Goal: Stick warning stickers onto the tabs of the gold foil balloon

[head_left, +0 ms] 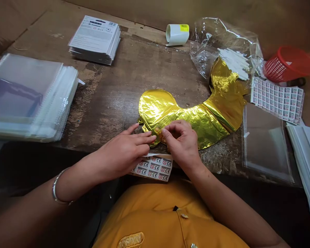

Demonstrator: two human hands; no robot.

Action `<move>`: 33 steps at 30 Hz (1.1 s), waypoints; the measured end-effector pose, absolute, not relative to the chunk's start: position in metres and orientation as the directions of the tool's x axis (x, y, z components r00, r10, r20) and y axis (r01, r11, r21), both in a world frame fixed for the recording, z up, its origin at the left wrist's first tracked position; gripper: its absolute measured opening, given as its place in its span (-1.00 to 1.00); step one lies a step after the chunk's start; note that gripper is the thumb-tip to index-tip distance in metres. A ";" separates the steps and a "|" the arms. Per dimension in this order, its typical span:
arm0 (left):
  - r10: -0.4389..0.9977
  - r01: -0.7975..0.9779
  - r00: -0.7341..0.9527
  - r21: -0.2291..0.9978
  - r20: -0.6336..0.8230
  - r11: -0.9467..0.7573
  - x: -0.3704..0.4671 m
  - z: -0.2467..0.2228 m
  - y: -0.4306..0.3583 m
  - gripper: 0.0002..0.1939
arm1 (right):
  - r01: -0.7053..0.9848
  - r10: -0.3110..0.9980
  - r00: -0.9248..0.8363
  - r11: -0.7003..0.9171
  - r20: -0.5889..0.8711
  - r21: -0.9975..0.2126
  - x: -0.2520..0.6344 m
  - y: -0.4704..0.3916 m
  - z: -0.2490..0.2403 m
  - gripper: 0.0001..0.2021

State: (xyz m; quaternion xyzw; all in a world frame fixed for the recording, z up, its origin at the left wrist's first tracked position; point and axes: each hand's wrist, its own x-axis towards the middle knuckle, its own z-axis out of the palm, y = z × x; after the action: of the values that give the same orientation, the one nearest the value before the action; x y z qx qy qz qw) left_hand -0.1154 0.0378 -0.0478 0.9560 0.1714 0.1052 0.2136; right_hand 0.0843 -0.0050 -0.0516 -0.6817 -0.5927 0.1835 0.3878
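A gold foil balloon [196,122], flat and curved, lies at the table's front edge. My left hand [127,148] rests with its fingers stretched out on the balloon's lower left end, above a sheet of CE stickers [155,168] that hangs at the edge. My right hand [182,143] is over the same end, thumb and index finger pinched together at the foil. Small round print shows beside the fingertips; whatever the pinch holds is too small to make out.
Clear plastic sleeves [28,93] are piled at the left, packaged cards [95,38] behind. A white roll [177,34], white sticks [234,63] in a clear bag, a red basket [286,63], another sticker sheet [277,98], a flat sleeve [266,144] and white sheets [306,162] lie towards the right.
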 end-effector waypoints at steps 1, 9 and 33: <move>0.373 0.282 0.919 0.452 0.125 -0.846 -0.116 -0.048 0.038 -0.83 | 0.691 0.947 0.225 0.010 0.228 -0.722 0.084 -0.006 -0.053 -0.90; 0.362 0.266 0.923 0.458 0.133 -0.848 -0.117 -0.048 0.038 -0.83 | 0.724 0.954 0.199 0.011 0.224 -0.690 0.088 -0.002 -0.052 -0.89; 0.408 0.287 0.904 0.521 0.131 -0.804 -0.115 -0.046 0.037 -0.84 | 0.960 0.899 -0.027 0.145 0.437 -0.239 0.095 -0.007 -0.044 -0.83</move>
State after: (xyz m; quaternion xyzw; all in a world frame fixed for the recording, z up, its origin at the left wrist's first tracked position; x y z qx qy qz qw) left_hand -0.1150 0.0374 -0.0463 0.9422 0.1845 0.1190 0.2533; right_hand 0.0945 -0.0074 -0.0436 -0.6509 -0.7140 -0.0612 0.2505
